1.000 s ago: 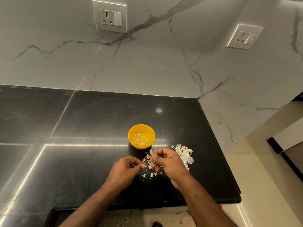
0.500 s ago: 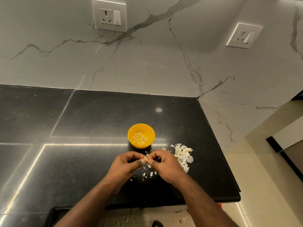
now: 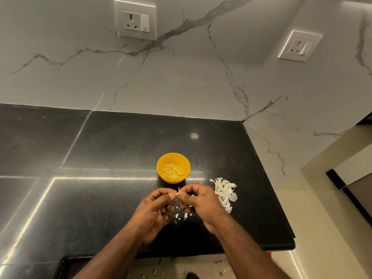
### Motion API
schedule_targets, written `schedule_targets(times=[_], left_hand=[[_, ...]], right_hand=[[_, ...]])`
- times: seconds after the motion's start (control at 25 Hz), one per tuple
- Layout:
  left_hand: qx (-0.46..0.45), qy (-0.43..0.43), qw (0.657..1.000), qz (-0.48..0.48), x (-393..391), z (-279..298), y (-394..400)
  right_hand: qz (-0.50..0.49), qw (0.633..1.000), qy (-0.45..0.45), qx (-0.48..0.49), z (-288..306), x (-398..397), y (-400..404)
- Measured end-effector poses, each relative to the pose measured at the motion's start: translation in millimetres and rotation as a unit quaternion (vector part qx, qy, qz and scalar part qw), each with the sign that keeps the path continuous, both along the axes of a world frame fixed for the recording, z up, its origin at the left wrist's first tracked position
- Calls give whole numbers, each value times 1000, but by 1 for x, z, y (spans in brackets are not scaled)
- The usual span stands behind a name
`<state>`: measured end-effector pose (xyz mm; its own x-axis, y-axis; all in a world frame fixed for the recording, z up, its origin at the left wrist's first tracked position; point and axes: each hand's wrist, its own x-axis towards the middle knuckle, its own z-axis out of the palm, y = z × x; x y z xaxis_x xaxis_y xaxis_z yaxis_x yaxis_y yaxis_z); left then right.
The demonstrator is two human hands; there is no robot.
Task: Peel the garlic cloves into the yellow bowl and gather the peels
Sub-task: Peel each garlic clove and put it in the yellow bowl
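Both hands now raised slightly off bench (image 3: pixel 104 198); left hand (image 3: pixel 154 209) and right hand (image 3: pixel 203 204) pinch garlic clove (image 3: pixel 177 194) together, near yellow bowl (image 3: pixel 173 167), peel pile (image 3: pixel 224 193) beside.

left hand (image 3: pixel 154 208) + right hand (image 3: pixel 202 202): pinch garlic clove (image 3: pixel 177 194) | yellow bowl (image 3: pixel 182 159): peeled cloves | peels (image 3: pixel 225 191): right

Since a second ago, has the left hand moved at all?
Yes. The left hand has risen toward the yellow bowl, meeting the right hand on a garlic clove just below the bowl.
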<state>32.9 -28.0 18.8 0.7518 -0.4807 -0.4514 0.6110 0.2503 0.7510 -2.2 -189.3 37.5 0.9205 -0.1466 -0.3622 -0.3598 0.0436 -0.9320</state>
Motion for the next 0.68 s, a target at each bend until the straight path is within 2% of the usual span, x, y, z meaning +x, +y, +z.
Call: schedule_targets(times=[0.12, 0.32, 0.44, 0.52, 0.56, 0.68], left_hand=[[-7, 9, 1000, 10, 3, 2, 1], [-1, -2, 1000, 14, 8, 2, 4], [20, -7, 1000, 14, 11, 0, 7], [29, -12, 999, 10, 12, 1, 7], [32, -14, 999, 7, 13, 1, 7], [37, -22, 999, -3, 13, 1, 6]], right_hand=[[-8, 1000, -7, 8, -2, 1, -2], [-14, 998, -12, -61, -9, 1, -7], [-46, 985, 1, -169, -13, 1, -17], [-37, 960, -14, -276, -13, 1, -23], [-21, 955, -35, -294, -11, 0, -22], [53, 974, -76, -207, -3, -1, -13]])
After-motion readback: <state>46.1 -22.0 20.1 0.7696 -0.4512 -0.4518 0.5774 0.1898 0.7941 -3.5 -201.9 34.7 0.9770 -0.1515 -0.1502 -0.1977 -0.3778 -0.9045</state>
